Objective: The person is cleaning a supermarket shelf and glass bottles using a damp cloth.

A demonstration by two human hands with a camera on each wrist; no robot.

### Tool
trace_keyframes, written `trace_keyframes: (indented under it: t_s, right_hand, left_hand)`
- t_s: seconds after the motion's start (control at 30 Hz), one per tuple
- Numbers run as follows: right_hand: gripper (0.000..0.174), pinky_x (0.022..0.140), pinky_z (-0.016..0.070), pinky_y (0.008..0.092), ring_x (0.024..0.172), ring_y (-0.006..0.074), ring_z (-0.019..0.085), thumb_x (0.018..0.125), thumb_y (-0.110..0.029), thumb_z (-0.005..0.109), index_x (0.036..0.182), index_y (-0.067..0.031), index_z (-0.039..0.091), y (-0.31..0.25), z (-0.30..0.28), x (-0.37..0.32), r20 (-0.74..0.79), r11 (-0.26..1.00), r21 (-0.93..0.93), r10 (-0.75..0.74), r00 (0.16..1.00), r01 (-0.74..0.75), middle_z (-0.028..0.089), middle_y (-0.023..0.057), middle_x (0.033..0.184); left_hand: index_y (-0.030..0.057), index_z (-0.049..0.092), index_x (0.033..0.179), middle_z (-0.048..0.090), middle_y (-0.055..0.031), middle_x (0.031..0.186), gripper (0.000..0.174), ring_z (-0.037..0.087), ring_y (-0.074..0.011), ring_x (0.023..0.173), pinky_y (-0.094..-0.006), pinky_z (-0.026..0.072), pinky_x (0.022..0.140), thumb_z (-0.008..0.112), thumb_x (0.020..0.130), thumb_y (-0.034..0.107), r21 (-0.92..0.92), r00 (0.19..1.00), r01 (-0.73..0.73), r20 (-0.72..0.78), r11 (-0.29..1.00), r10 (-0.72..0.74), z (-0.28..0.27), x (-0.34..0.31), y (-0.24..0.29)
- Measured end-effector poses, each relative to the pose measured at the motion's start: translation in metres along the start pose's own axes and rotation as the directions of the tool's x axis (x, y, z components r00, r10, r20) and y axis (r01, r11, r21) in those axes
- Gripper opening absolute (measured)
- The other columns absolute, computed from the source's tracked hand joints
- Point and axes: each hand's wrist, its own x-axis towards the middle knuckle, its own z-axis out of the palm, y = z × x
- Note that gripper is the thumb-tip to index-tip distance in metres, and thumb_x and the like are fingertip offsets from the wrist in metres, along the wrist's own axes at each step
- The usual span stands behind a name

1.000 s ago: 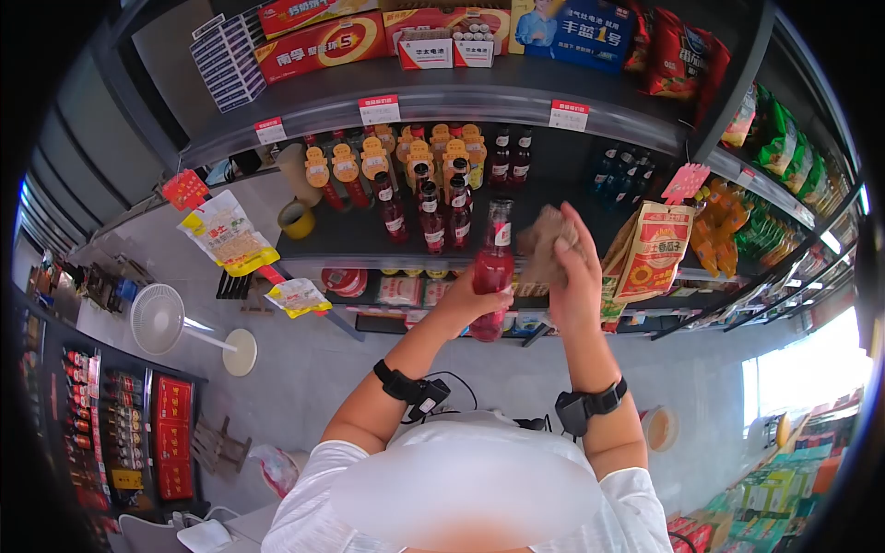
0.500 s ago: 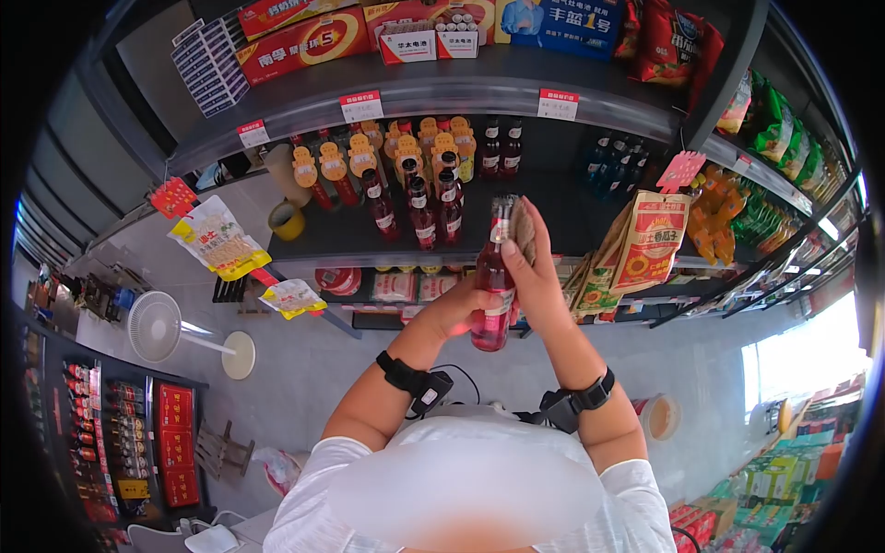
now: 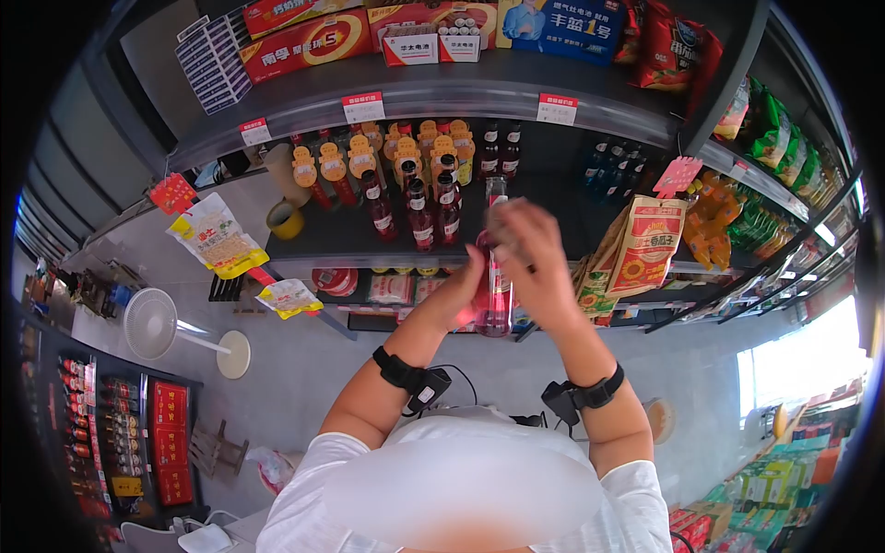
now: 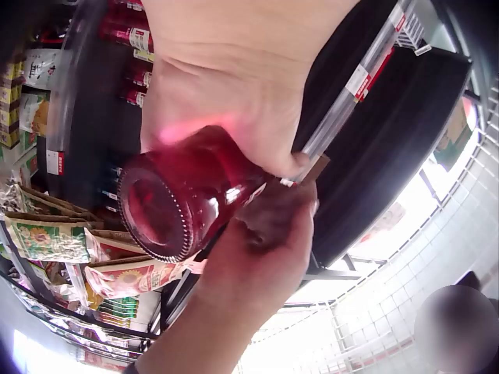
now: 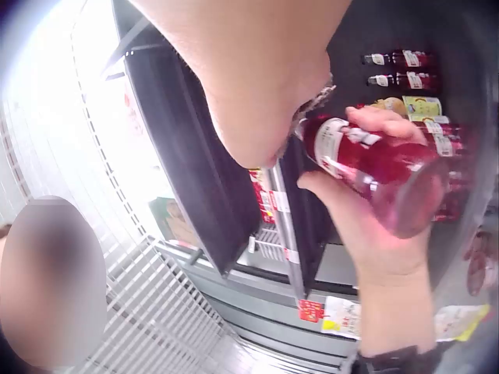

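Observation:
A glass bottle of red drink (image 3: pixel 496 318) stands tilted in front of the middle shelf. My left hand (image 3: pixel 456 297) holds it from the left, and in the right wrist view its fingers (image 5: pixel 382 122) curl behind the glass while the thumb stands off it. With my right hand (image 3: pixel 537 263) I grip a brownish-grey cloth (image 4: pixel 273 212) at the bottle's neck and shoulder. That hand covers part of the label in the head view. The bottle's round base (image 4: pixel 156 210) faces the left wrist camera.
Several similar dark red bottles (image 3: pixel 421 221) stand on the middle shelf (image 3: pixel 544 221), bottles with orange tags behind them. Hanging seed packets (image 3: pixel 648 244) flank the right side, snack bags (image 3: pixel 217 238) the left. Battery boxes (image 3: pixel 309 44) line the shelf above.
The right hand has brought the cloth in from the right, first to the bottle's side and now over its neck. The left thumb has lifted away from the front of the glass.

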Motion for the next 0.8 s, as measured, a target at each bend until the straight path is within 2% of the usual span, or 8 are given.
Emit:
trace_keyframes:
  t_s: [0.07,0.17,0.3,0.4,0.5,0.6,0.7,0.8]
  right_hand:
    - [0.042,0.107,0.0355,0.047,0.127,0.0402,0.042,0.078,0.001,0.064,0.119,-0.0035,0.059,-0.008,0.007,-0.008,0.142,0.982,-0.125,-0.121,0.982,0.139,0.048,0.0204,0.129]
    - [0.038,0.108,0.0338,0.0514,0.126,0.0367,0.044,0.073,0.001,0.064,0.111,-0.0055,0.063,-0.011,0.013,-0.031,0.268,0.943,-0.205,-0.201,0.942,0.26,0.052,0.0159,0.125]
    - [0.038,0.108,0.0328,0.0536,0.124,0.0327,0.047,0.066,0.002,0.064,0.103,-0.0068,0.066,-0.008,0.01,-0.048,0.376,0.923,-0.176,-0.258,0.89,0.342,0.055,0.0118,0.119]
    - [0.039,0.108,0.034,0.0532,0.122,0.0337,0.048,0.063,0.003,0.063,0.101,-0.0063,0.066,-0.001,0.003,-0.061,0.453,0.924,-0.098,-0.289,0.843,0.369,0.056,0.0124,0.117]
    - [0.036,0.107,0.0363,0.0465,0.121,0.0322,0.05,0.065,0.005,0.06,0.099,-0.0055,0.067,0.007,-0.007,-0.069,0.414,0.96,0.028,-0.265,0.871,0.279,0.057,0.0128,0.116]
    - [0.036,0.105,0.0377,0.0395,0.121,0.0298,0.049,0.074,0.005,0.058,0.108,-0.0037,0.065,0.024,-0.009,-0.083,0.21,0.93,0.315,0.126,0.97,-0.189,0.054,0.0146,0.122]
    - [0.039,0.103,0.0374,0.0355,0.124,0.0271,0.047,0.082,0.001,0.057,0.121,-0.0015,0.059,0.018,-0.004,-0.074,0.0,0.804,0.498,0.374,0.927,-0.325,0.049,0.0164,0.129]
    - [0.047,0.105,0.035,0.0348,0.125,0.0273,0.045,0.087,-0.005,0.058,0.133,0.0011,0.048,0.014,0.011,-0.068,0.042,0.951,0.209,0.225,0.973,-0.229,0.044,0.0159,0.135]
  left_hand:
    - [0.0076,0.043,0.137,0.06,-0.0093,0.122,0.09,0.058,-0.0226,0.113,-0.0355,0.0479,0.096,0.03,0.083,0.077,-0.012,0.987,-0.042,-0.155,0.999,0.04,0.014,-0.002,0.006]
    - [0.0057,0.056,0.12,0.062,-0.0084,0.115,0.088,0.059,-0.0222,0.112,-0.0363,0.0477,0.097,0.027,0.082,0.079,-0.22,0.989,0.14,-0.018,0.965,-0.148,-0.012,0.002,0.011]
    - [0.0065,0.055,0.117,0.062,-0.0091,0.109,0.083,0.062,-0.022,0.102,-0.0363,0.0535,0.085,0.032,0.083,0.078,-0.117,0.982,0.103,-0.149,0.988,-0.12,-0.019,-0.002,0.015]
    - [0.0084,0.052,0.117,0.062,-0.0092,0.102,0.073,0.062,-0.0219,0.095,-0.0376,0.0537,0.081,0.04,0.085,0.073,-0.13,0.985,-0.077,-0.164,0.989,0.055,-0.022,0.0,0.012]
    - [0.0098,0.049,0.116,0.061,-0.0092,0.097,0.065,0.062,-0.0221,0.09,-0.0376,0.0538,0.078,0.049,0.086,0.067,0.04,0.967,-0.172,-0.185,0.984,0.176,-0.031,0.005,0.008]
    - [0.0096,0.049,0.112,0.061,-0.0086,0.095,0.048,0.062,-0.0209,0.09,-0.0381,0.0526,0.081,0.059,0.089,0.051,-0.029,0.96,-0.179,-0.222,0.983,0.168,-0.02,0.002,0.019]
    - [0.0081,0.049,0.115,0.061,-0.0093,0.104,0.047,0.061,-0.0214,0.094,-0.0389,0.0501,0.087,0.058,0.091,0.048,-0.026,0.949,-0.199,-0.256,0.98,0.186,-0.011,0.003,0.013]
    - [0.0074,0.05,0.118,0.059,-0.0102,0.119,0.048,0.057,-0.0209,0.102,-0.0374,0.0467,0.093,0.056,0.092,0.047,-0.008,0.939,-0.209,-0.28,0.978,0.198,-0.003,0.01,0.003]
